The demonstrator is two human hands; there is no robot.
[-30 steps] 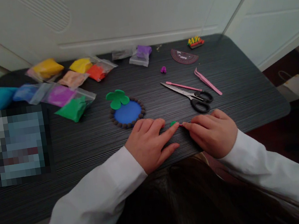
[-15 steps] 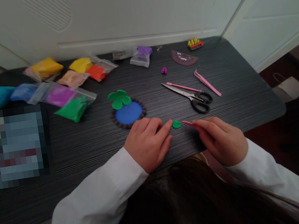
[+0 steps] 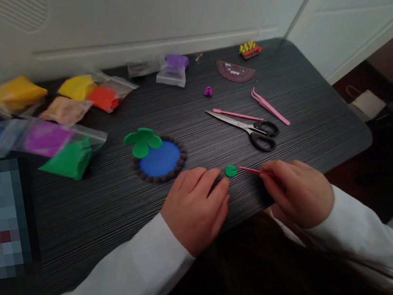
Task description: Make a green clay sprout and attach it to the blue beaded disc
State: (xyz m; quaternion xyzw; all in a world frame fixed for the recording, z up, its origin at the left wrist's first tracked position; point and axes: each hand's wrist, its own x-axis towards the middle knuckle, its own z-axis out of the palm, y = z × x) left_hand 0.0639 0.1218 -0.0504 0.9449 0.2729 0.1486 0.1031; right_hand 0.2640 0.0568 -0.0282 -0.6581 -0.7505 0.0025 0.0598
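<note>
A small flat green clay disc [image 3: 231, 171] with a slit on its right side lies on the dark table. My left hand [image 3: 198, 207] rests just left of it, fingers stretched out over the tabletop and holding nothing. In my right hand [image 3: 297, 191] a thin pink clay tool [image 3: 249, 170] is pinched, its tip pointing left, slightly apart from the disc. Further left sits a blue clay round [image 3: 161, 160] edged with dark brown balls. A green lobed clay leaf shape [image 3: 143, 142] overlaps its upper left edge.
Black-handled scissors [image 3: 247, 127], another pink tool [image 3: 238, 114] and pink tweezers [image 3: 270, 107] lie beyond my right hand. Bagged clay, such as a green packet [image 3: 69, 161], covers the left side. A protractor [image 3: 236, 70] and small purple piece [image 3: 208, 91] lie farther back.
My right hand has drawn back to the right with the pink tool, away from the green disc. The left fingers have moved off the disc, and its slit now shows. The view has shifted.
</note>
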